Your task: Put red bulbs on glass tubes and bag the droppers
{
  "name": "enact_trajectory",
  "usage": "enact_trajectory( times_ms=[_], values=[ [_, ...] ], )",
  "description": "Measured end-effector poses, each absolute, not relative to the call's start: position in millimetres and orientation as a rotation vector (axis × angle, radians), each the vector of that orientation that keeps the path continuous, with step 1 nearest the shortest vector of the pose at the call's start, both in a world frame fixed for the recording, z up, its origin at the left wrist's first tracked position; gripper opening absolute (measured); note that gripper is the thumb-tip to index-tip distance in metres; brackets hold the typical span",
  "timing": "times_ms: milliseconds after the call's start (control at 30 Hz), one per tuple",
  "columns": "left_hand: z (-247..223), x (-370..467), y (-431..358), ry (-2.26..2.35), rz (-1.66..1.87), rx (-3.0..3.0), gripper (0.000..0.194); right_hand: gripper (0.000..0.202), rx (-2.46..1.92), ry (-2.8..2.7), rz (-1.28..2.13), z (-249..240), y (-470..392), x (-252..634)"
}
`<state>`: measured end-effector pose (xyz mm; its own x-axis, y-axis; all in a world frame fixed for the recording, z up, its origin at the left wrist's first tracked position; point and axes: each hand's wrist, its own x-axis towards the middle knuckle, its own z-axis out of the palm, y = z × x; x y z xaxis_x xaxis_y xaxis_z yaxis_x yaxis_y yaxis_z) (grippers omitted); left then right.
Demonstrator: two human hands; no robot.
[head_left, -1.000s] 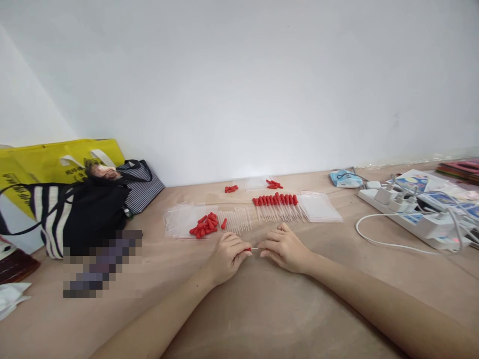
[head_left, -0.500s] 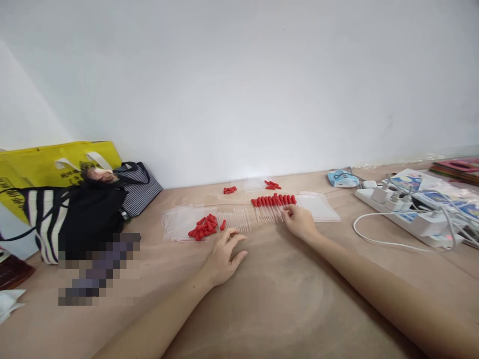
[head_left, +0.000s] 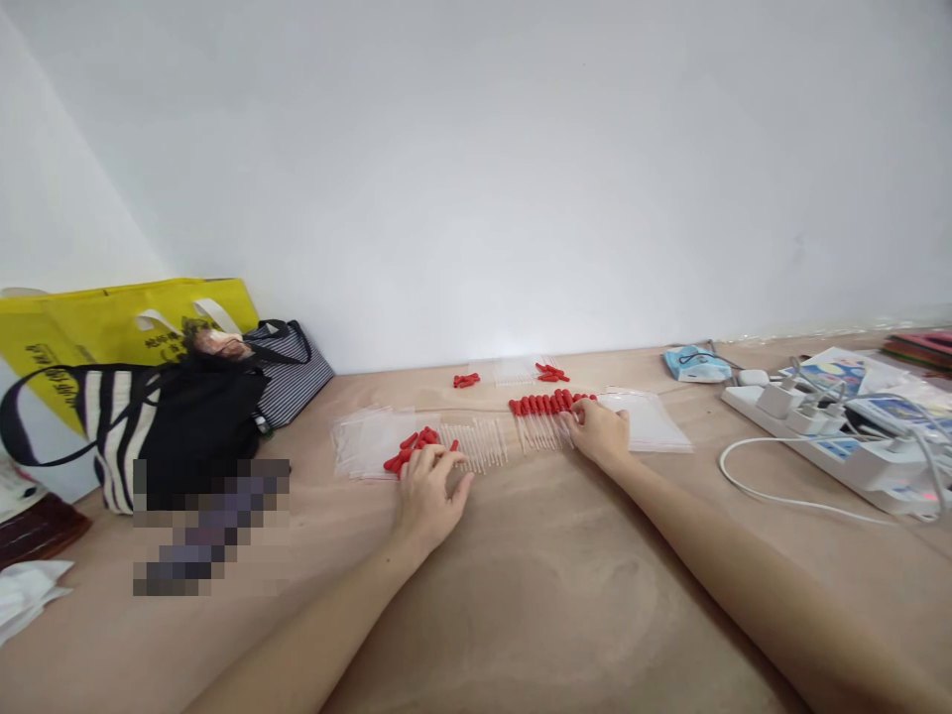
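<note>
My left hand (head_left: 432, 499) rests at the near edge of a pile of red rubber tips (head_left: 411, 446), its thumb and fingers apart. That pile lies on clear plastic bags (head_left: 361, 441). Right of it is a row of thin white sticks (head_left: 476, 443). My right hand (head_left: 597, 429) is at the right end of a row of red-topped sticks (head_left: 539, 405), thumb and fingertips closed around something I cannot make out. Flat clear bags (head_left: 654, 421) lie beyond and right of this hand.
Small red pieces (head_left: 467, 380) and more (head_left: 552, 373) lie near the wall. At the right are a power strip (head_left: 833, 446) with white cables and a blue packet (head_left: 697, 364). Black (head_left: 178, 426), striped (head_left: 294, 372) and yellow (head_left: 111, 322) bags stand at the left.
My left hand has moved left onto the near side of the red pile. My right hand stays at the right end of the row. The whole view has shifted slightly.
</note>
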<state>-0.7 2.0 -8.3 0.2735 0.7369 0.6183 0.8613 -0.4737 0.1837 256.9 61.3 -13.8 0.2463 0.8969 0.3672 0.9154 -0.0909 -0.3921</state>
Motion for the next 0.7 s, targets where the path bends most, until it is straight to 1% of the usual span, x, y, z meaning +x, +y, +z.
enact_trajectory(
  times_ms=[133,233,400,567,700],
  values=[
    [-8.1,-9.9,18.0,-1.573,-0.926,-2.159,0.011,0.022,-1.818,-1.829,-0.004,-8.6,47.7,226.4],
    [-9.6,-11.5,27.8,-1.578,-0.897,-2.082,0.014,0.024,-1.795,-1.946,0.011,-3.7,42.1,197.1],
    [-10.1,-8.1,34.0,-1.610,-0.842,-2.000,0.020,0.029,-2.013,-1.957,0.073,3.7,51.1,166.9],
    [-10.5,-8.0,35.1,-1.634,-0.786,-2.021,0.020,0.023,-2.084,-1.958,0.086,4.6,62.4,158.1],
    [-10.6,-8.4,35.8,-1.591,-0.892,-2.036,0.019,0.022,-2.078,-1.999,0.077,5.8,62.8,153.5]
  ],
)
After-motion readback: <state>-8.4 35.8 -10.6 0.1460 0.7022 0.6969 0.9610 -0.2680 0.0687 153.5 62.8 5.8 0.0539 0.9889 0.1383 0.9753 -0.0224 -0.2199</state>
